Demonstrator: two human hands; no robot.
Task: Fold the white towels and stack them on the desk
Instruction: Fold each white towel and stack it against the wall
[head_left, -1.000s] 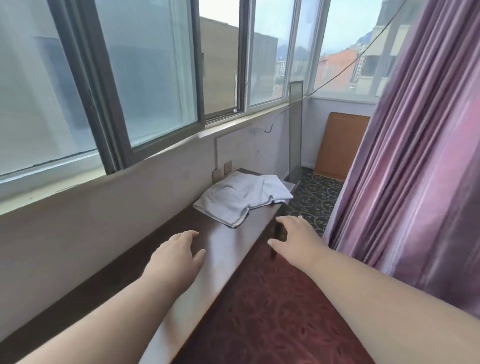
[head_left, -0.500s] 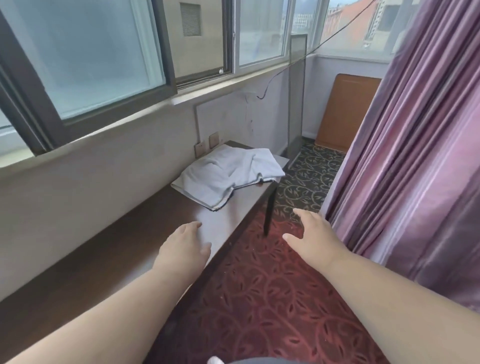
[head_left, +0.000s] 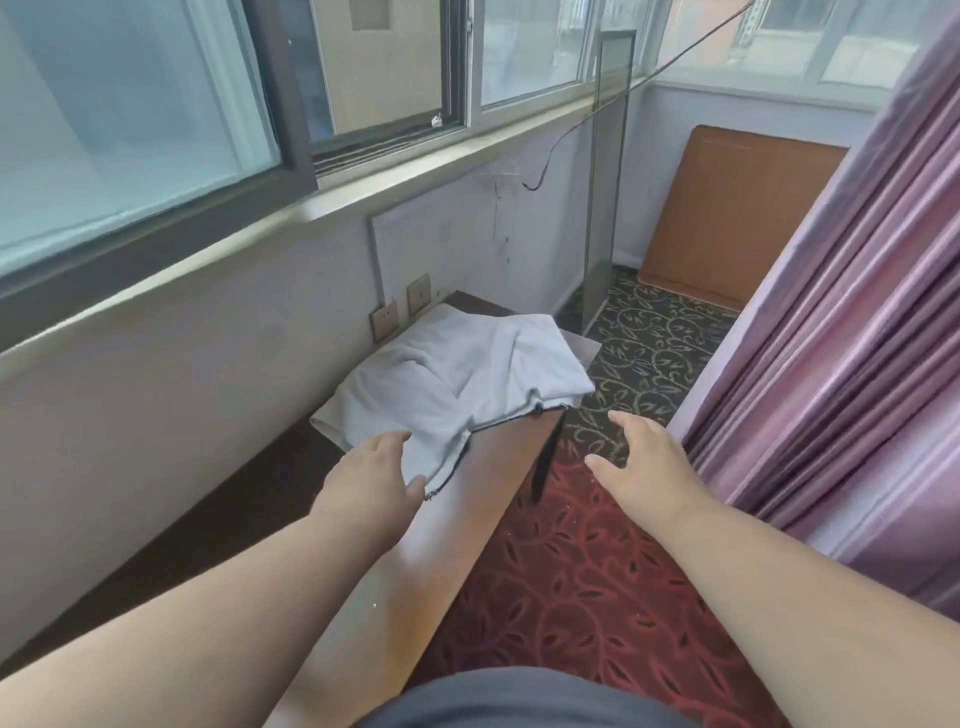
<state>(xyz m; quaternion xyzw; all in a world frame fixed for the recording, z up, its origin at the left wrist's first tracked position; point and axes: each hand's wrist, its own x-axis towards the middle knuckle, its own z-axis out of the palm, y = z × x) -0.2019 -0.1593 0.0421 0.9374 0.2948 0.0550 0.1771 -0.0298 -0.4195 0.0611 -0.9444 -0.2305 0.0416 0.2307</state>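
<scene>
**A:** Head view, the only one we have. Where are the towels?

**B:** The white towels (head_left: 457, 384) lie in a loose, rumpled heap at the centre of the frame, on the far end of the desk (head_left: 415, 561), against the wall under the window. I cannot tell how many pieces are in the heap. One corner at centre-right reaches the desk's edge above the carpet (head_left: 587, 571).

**A:** And the hands?

**B:** The left hand (head_left: 371, 480), just left of centre, has relaxed, nearly straight fingers at the heap's near corner; it looks to be touching the cloth, gripping nothing. The right hand (head_left: 644, 460), right of centre, is spread and empty, out over the carpet beside the desk, near the purple curtain (head_left: 831, 338).

**A:** So what could go wrong?

**B:** My guess: if only the left hand drags that near corner, the whole heap may slide together instead of one towel coming free, and the overhanging corner could tip cloth onto the carpet. The desk top looks glossy, so I'd expect little friction to hold it.

**A:** Anything else?

**B:** The desk is narrow. Spreading a towel flat there may leave an edge hanging, making an uneven fold or a leaning stack. The right hand, reaching in from the curtain side, could also snag the drape.
</scene>
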